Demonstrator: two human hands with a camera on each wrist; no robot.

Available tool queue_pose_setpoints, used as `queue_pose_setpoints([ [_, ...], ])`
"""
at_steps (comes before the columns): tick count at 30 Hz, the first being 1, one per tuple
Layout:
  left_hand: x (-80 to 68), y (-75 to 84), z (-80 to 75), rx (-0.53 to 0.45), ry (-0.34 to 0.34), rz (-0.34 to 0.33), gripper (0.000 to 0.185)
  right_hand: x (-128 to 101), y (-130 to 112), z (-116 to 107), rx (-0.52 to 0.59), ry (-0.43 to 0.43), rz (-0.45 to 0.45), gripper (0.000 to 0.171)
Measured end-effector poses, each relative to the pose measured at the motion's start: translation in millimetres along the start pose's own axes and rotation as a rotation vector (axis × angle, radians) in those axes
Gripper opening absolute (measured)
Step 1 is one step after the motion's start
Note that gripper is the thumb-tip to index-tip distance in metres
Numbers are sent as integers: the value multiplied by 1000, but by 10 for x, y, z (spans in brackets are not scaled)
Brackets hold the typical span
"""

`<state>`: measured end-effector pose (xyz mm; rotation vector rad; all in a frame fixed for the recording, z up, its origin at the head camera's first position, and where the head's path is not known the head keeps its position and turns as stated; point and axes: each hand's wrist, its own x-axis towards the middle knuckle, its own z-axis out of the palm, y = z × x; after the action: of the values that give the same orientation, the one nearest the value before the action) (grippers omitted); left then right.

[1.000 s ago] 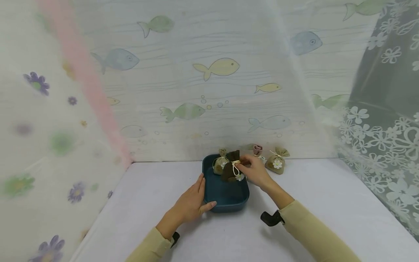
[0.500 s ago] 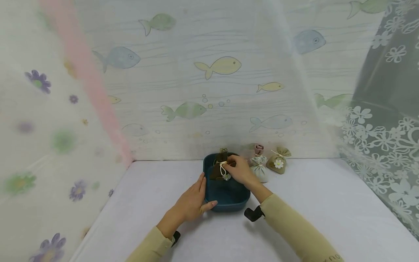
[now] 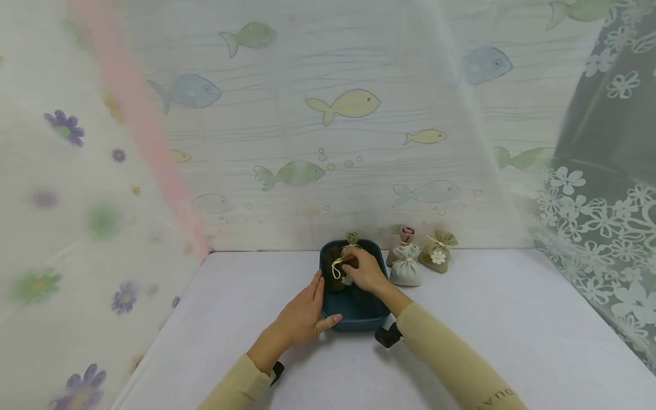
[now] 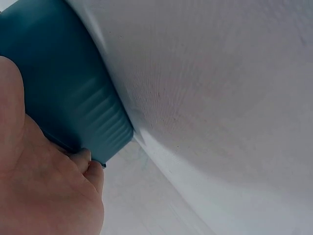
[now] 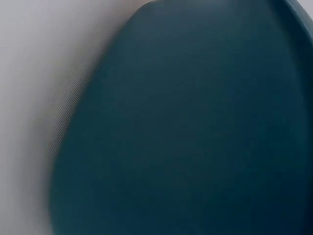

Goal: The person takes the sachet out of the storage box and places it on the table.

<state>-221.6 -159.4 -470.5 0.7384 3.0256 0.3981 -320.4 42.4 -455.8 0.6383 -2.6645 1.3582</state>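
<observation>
A dark teal bin (image 3: 357, 324) stands on the white-covered table in the head view. My right hand (image 3: 366, 272) reaches over its right side and pinches a dark brown drawstring pouch (image 3: 334, 282) by the neck. This pouch, with its cream cord bow and small white flower, leans low against the left inside wall. Behind it in the bin is an olive pouch (image 3: 352, 238), partly hidden. My left hand (image 3: 299, 316) rests along the bin's left side, fingers straight, thumb at the front rim. The left wrist view shows that hand against the ribbed bin wall (image 4: 73, 93); the right wrist view, mostly bin (image 5: 181, 122).
Right of the bin stand a pale mint pouch (image 3: 405, 270), a pink pouch (image 3: 407, 234) behind it, and a tan pouch (image 3: 437, 255) with a white flower. A fish-printed curtain (image 3: 287, 216) hangs behind the table (image 3: 246, 290).
My right hand has moved left and carried the brown pouch over the bin and down to its left side, where it has tilted. The left hand stays in place.
</observation>
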Motion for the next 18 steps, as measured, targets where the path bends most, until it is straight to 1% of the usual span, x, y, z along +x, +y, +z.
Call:
queue_pose_setpoints([
  [8, 9, 7, 2, -4, -10, -15, 102, -141, 4, -226, -54, -60, -34, 32],
  [13, 6, 27, -5, -14, 3, -14, 100, -267, -14, -394, -105, -72, -96, 32],
  [15, 3, 38, -1, -23, 7, -16, 99, -341, -9, -461, -112, -80, -124, 32],
  [18, -6, 52, 14, -26, 10, -13, 99, -472, 3, -558, -113, -97, -142, 32],
])
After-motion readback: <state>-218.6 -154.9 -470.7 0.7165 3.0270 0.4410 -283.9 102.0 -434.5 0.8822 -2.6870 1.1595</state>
